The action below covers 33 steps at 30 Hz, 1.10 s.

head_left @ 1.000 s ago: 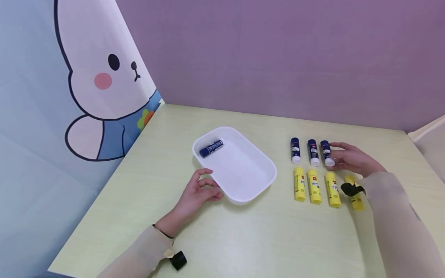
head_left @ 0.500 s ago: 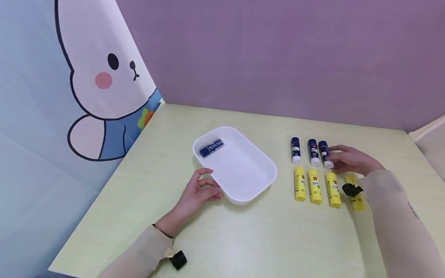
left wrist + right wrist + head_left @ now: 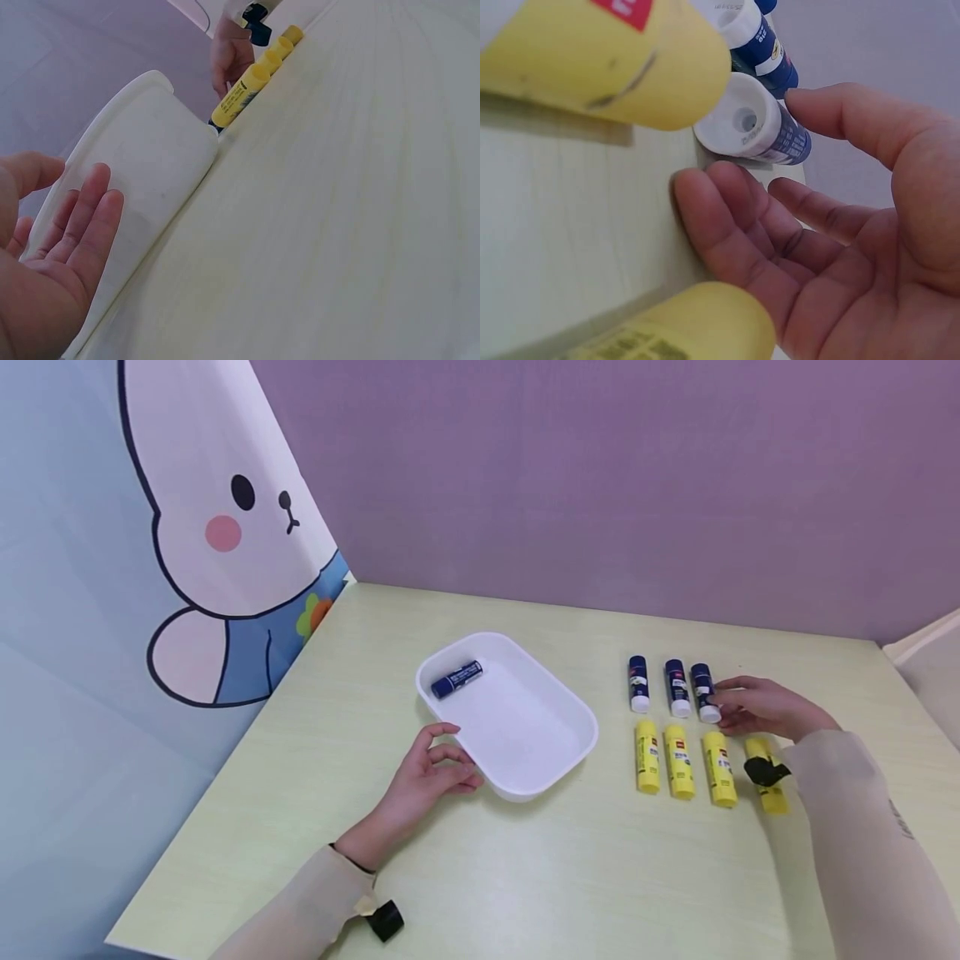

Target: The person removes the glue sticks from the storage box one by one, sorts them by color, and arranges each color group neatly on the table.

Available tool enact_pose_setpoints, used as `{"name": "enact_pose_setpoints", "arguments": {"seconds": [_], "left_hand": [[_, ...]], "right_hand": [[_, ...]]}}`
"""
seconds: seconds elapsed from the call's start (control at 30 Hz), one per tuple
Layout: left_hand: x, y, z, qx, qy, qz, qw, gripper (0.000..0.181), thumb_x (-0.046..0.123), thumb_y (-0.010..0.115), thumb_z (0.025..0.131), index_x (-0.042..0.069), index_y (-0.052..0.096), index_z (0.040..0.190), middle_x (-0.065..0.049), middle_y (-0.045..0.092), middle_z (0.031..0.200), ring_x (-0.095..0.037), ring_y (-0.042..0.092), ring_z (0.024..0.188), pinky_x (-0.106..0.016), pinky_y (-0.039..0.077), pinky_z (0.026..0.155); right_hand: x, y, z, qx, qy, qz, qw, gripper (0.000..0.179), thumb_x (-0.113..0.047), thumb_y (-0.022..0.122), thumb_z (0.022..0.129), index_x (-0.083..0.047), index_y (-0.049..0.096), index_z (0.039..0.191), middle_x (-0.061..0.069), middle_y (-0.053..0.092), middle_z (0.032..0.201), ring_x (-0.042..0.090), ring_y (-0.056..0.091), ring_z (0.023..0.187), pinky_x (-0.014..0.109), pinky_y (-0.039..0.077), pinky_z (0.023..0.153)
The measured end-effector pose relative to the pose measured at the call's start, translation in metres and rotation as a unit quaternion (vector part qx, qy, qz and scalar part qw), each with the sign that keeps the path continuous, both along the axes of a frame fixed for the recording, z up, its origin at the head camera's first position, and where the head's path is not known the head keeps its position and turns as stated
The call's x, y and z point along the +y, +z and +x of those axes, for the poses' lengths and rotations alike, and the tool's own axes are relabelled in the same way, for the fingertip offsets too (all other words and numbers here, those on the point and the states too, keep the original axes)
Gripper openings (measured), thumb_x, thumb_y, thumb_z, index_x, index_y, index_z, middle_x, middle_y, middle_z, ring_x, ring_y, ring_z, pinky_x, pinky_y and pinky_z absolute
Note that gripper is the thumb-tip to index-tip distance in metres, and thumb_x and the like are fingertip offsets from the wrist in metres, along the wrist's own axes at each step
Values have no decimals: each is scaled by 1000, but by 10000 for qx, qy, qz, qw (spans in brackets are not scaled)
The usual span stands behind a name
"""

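Note:
My left hand rests at the near left side of a white plastic tray, forefinger at the rim. In the left wrist view its other fingers lie loosely along the outer wall. Inside the tray is a blue glue stick. My right hand is beside the rightmost blue glue stick of a row of three, thumb at its side. The right wrist view shows this stick's white end, with the fingers relaxed next to it. Its white end points toward me.
Two more blue glue sticks lie to the left in that row. Nearer me is a row of several yellow glue sticks; the right forearm partly covers the rightmost yellow one. A purple wall borders the table's back.
The rightmost blue stick has shifted slightly toward me; its far end swung left, then back right. My right hand moved a little toward me and right. The left hand and tray stayed still.

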State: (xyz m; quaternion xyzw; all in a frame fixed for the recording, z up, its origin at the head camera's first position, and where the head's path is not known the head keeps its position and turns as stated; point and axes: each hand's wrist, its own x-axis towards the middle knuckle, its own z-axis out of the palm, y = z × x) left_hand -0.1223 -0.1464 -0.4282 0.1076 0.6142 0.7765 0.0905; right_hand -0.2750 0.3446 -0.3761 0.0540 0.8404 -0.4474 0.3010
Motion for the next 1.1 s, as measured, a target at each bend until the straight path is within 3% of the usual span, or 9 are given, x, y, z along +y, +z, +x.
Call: {"name": "enact_pose_setpoints", "arguments": {"seconds": [0.2,0.53,0.8,0.97,1.1], "left_hand": [[0,-1,0,15,-24,37,10000,56,-11,55,94,-7,22,139,-9,60,99,-19,71,84,-36,62,81],[0,0,0,-23,-13,6,10000,55,-11,55,94,-5,23,139,-9,60,99,-20,71,84,-37,62,81],[-1,0,1,5,9,-18,10000,54,-11,55,94,-2,26,138,-9,60,99,-21,71,84,-38,62,81],[0,0,1,19,0,-14,10000,55,-11,55,94,-6,23,139,-9,60,99,-20,71,84,-37,62,81],[0,0,1,16,-4,-12,10000,55,-10,55,94,-7,22,139,-9,60,99,-20,71,84,-36,62,81]], "right_hand": [[4,2,0,113,133,99,9998,80,-29,53,103,15,6,150,16,56,112,20,61,94,33,59,87],[1,12,2,813,25,79,9967,73,-26,51,104,14,11,151,15,57,116,16,59,94,28,59,85],[-18,26,5,1293,112,173,9914,71,-33,50,105,9,17,152,22,51,126,15,59,96,25,58,85],[-34,34,5,1420,160,266,9894,71,-35,50,104,7,19,152,29,45,134,29,57,108,25,57,86],[-47,39,5,1543,219,244,9875,68,-30,53,104,7,21,151,25,52,126,25,60,102,25,58,84]]}}
